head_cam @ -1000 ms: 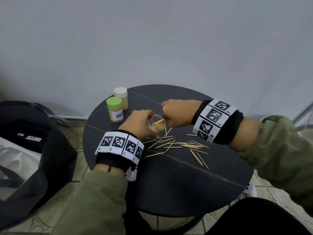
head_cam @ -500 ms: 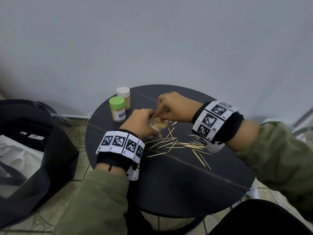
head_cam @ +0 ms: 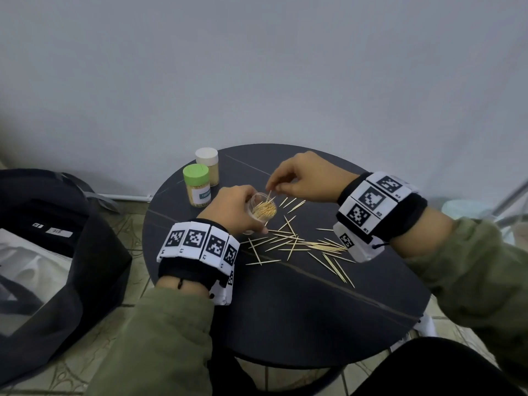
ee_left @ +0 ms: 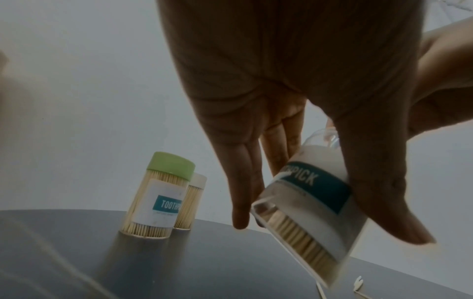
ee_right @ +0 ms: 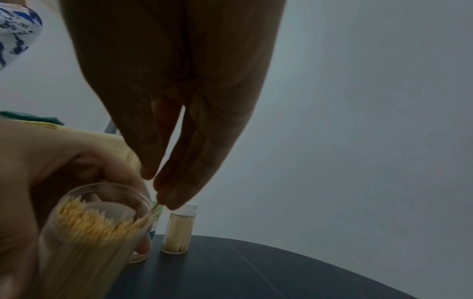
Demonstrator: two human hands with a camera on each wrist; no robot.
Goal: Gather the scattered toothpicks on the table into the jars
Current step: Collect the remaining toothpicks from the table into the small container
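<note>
My left hand (head_cam: 237, 208) grips a clear open jar (head_cam: 261, 208) (ee_left: 311, 199) (ee_right: 100, 226), tilted and nearly full of toothpicks. Just above its mouth my right hand (head_cam: 303, 181) pinches a toothpick (ee_right: 151, 212) between thumb and forefinger, its lower end inside the rim. Several loose toothpicks (head_cam: 297, 241) lie scattered on the round dark table (head_cam: 285, 310) under and in front of my right wrist. A green-lidded jar (head_cam: 197, 185) (ee_left: 160, 194) and a white-lidded jar (head_cam: 208, 164) (ee_right: 180, 229), both full, stand at the table's back left.
A dark bag (head_cam: 57, 252) sits on the tiled floor left of the table. A pale wall stands close behind the table. A dark rounded shape (head_cam: 428, 370) lies at the bottom right, near the table's edge.
My right hand has risen a little above the jar mouth and now feeds a toothpick in. The left hand has tipped the jar's mouth more upward.
</note>
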